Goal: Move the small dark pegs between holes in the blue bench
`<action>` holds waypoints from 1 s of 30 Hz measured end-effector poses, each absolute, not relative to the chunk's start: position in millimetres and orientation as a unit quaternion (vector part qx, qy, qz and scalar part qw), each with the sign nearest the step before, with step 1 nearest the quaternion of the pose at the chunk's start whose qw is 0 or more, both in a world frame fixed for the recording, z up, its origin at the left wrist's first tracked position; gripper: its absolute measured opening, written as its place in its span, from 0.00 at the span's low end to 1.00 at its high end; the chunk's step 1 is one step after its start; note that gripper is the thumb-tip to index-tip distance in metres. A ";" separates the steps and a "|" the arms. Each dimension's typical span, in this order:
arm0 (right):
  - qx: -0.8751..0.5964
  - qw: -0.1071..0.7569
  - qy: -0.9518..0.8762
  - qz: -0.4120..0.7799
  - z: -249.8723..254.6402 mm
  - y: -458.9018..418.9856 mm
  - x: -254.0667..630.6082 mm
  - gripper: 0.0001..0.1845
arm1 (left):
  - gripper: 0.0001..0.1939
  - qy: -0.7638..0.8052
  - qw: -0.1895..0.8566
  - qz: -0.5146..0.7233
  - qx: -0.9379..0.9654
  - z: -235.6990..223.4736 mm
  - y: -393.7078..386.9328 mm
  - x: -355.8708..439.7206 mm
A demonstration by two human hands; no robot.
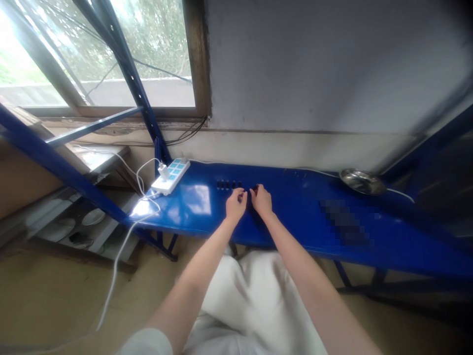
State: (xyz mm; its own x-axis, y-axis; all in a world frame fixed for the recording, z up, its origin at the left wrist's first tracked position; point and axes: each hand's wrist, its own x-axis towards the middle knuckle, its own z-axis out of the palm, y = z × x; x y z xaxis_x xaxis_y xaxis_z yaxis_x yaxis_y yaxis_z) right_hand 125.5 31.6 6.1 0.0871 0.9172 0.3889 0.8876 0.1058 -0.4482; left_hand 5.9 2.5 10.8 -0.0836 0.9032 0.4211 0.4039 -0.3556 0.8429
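Both my arms reach forward over a glossy blue shelf [295, 217]. My left hand [235, 203] and my right hand [261, 200] meet in the middle of it, fingers curled and pinched together around a small dark object [250, 197] that I cannot make out. A row of several small dark pieces [229, 185] lies on the shelf just beyond my left hand.
A white power strip [170, 176] with a plugged-in adapter and white cables sits at the shelf's left end. A metal bowl [361, 180] rests at the back right. Blue rack beams [125, 74] cross a window at left. Plates [92, 217] lie on a lower level.
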 end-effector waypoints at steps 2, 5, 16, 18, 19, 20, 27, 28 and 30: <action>-0.670 0.318 -0.669 0.041 4.8 41.5 123.2 0.12 | 0.12 0.524 0.279 0.558 0.580 10.3 4.7 2.7; -0.663 0.300 -0.684 0.051 4.6 53.2 118.6 0.10 | 0.12 0.523 0.330 0.585 0.525 10.0 6.9 -1.2; -0.692 0.247 -0.674 0.074 4.7 63.5 112.8 0.07 | 0.11 0.531 0.352 0.590 0.495 11.3 7.1 -1.7; -0.699 0.242 -0.669 0.071 6.2 60.7 112.8 0.08 | 0.11 0.530 0.357 0.590 0.494 11.0 7.3 -2.0; -0.701 0.243 -0.667 0.070 6.8 58.2 113.2 0.09 | 0.11 0.530 0.359 0.589 0.493 10.9 7.4 -2.1; -0.701 0.247 -0.665 0.069 7.2 54.9 113.9 0.10 | 0.11 0.530 0.363 0.589 0.491 10.9 7.4 -2.2; -0.663 0.390 -0.625 0.135 4.2 22.1 129.7 0.16 | 0.10 0.526 0.392 0.541 0.526 11.0 6.6 -2.6; -0.657 0.417 -0.607 0.161 3.9 18.3 132.5 0.17 | 0.10 0.529 0.391 0.531 0.534 11.1 6.3 -2.9; -0.649 0.460 -0.565 0.218 3.9 12.3 137.1 0.18 | 0.10 0.535 0.389 0.516 0.545 11.4 5.7 -3.6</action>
State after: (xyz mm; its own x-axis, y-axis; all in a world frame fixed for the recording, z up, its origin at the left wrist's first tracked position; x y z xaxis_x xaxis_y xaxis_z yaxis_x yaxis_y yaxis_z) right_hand 137.1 12.3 3.9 0.2663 0.9343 0.2371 0.5324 0.0624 -0.8442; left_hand -3.6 5.7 11.4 -0.1040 0.9839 0.1455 0.1815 -0.1251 0.9754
